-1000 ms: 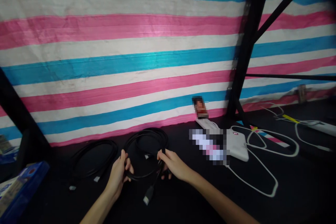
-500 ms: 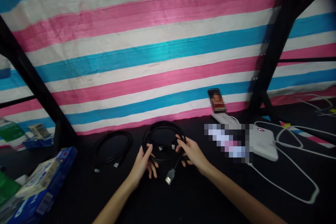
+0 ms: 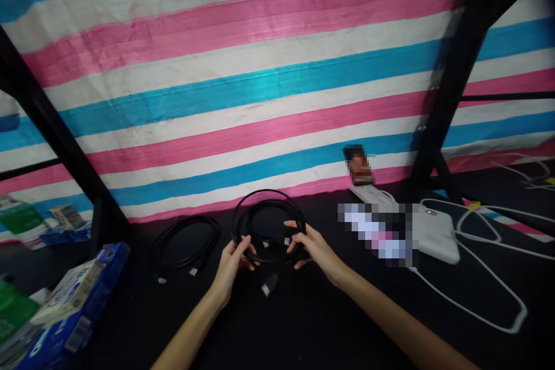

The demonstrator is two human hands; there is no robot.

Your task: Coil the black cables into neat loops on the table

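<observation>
A black USB cable (image 3: pixel 237 208) is wound in loose loops between my two hands, over the dark tabletop. My left hand (image 3: pixel 232 260) pinches the left side of the loops between thumb and fingers. On the right side, my right hand (image 3: pixel 309 247) has its fingers closed round the same cable. One USB plug (image 3: pixel 269 284) hangs from the near side of the loops, pointing toward me. Inside the ring show two small light connector ends (image 3: pixel 286 241); whether they belong to the held cable or to another coil beneath, I cannot tell.
Left of my hands lies another coiled black cable (image 3: pixel 219 237) with light plugs. Blue boxes (image 3: pixel 78 324) and a green package (image 3: pixel 15 312) sit at the far left. To the right are a white device (image 3: pixel 437 243), a white cord (image 3: pixel 477 317) and a black frame post (image 3: pixel 451 81).
One loop of the held cable has risen and spread above the rest of the coil. The hanging plug has swung left and slightly up. Both hands have shifted slightly, keeping their grip.
</observation>
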